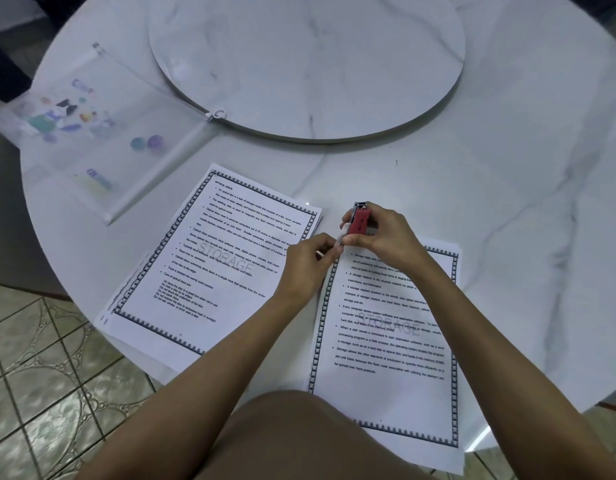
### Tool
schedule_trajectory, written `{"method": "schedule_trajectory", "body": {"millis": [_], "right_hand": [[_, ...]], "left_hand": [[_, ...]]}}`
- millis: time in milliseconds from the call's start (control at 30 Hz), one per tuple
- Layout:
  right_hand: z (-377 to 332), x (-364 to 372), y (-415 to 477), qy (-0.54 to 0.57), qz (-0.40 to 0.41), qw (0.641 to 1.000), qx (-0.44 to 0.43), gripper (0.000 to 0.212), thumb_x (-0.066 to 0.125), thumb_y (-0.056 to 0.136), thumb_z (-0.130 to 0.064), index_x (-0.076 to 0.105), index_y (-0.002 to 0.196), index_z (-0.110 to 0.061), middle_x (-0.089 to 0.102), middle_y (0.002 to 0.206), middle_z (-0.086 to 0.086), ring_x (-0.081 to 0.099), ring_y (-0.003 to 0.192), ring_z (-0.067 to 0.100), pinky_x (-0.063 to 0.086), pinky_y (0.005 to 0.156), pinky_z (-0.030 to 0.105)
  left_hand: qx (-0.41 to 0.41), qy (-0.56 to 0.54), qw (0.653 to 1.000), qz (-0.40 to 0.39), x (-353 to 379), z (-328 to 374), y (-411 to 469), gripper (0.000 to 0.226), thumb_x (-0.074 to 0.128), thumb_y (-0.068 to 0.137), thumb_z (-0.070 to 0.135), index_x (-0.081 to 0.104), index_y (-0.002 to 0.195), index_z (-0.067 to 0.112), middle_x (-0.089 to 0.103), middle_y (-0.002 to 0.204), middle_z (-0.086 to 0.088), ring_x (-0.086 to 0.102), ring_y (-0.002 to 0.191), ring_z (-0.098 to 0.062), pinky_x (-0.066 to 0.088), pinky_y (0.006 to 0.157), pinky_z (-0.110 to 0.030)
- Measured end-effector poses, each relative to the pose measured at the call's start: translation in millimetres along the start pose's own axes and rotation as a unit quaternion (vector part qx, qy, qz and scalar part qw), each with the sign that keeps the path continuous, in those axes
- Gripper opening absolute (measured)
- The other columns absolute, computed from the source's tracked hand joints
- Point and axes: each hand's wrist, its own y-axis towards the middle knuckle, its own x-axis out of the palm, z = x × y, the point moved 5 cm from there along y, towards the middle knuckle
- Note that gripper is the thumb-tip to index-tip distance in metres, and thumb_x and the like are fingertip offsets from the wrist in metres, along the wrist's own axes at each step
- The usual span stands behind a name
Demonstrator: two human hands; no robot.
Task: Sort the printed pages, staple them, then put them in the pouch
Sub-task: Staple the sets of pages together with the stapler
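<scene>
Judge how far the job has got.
Done: pages lie in a left pile and a right pile. In hand: the right hand holds the stapler above the right pile; the left hand pinches its near end. Left: stapling, then the pouch, lying apart without pages.

The place looked like the dining area of a home. A large round table with a white, grey-veined marble top (507, 174) filled most of the frame. At the upper centre, on its middle, sat a raised round turntable of the same marble (306, 64), the kind found on family dining tables. At the lower left the floor showed glossy greenish ceramic tiles with a curved lattice pattern (39, 375). Toward the upper left lay a clear plastic zip pouch printed with cartoon figures (102, 143).
</scene>
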Motion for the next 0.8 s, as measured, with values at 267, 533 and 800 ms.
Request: {"method": "schedule_trajectory", "body": {"millis": [267, 533, 800], "right_hand": [[-3, 5, -1, 0.01, 0.005, 1.0, -0.001, 0.027, 0.073, 0.074, -0.006, 0.06, 0.097, -0.012, 0.069, 0.098, 0.005, 0.067, 0.091, 0.016, 0.052, 0.09, 0.029], [-2, 8, 2, 0.002, 0.012, 1.0, -0.004, 0.03, 0.073, 0.075, -0.007, 0.06, 0.101, -0.014, 0.069, 0.099, 0.008, 0.065, 0.094, 0.018, 0.049, 0.09, 0.024], [-3, 15, -3, 0.037, 0.075, 0.996, -0.034, 0.022, 0.067, 0.073, 0.007, 0.055, 0.087, -0.005, 0.066, 0.077, 0.004, 0.069, 0.078, 0.021, 0.055, 0.08, 0.026]], "left_hand": [[0.0, -0.001, 1.0, 0.003, -1, 0, 0, 0.011, 0.06, 0.089, 0.02, 0.06, 0.078, 0.017, 0.056, 0.065, 0.009, 0.048, 0.055, -0.001, 0.047, 0.061, -0.025], [-0.012, -0.001, 1.0, 0.005, -1, -3, 1, 0.011, 0.06, 0.089, 0.02, 0.062, 0.08, 0.016, 0.056, 0.065, 0.009, 0.049, 0.054, -0.001, 0.048, 0.063, -0.027], [-0.006, 0.026, 1.0, 0.013, -3, -3, 3, 0.013, 0.059, 0.089, 0.02, 0.067, 0.086, 0.01, 0.062, 0.073, 0.001, 0.05, 0.058, 0.001, 0.038, 0.057, -0.007]]}}
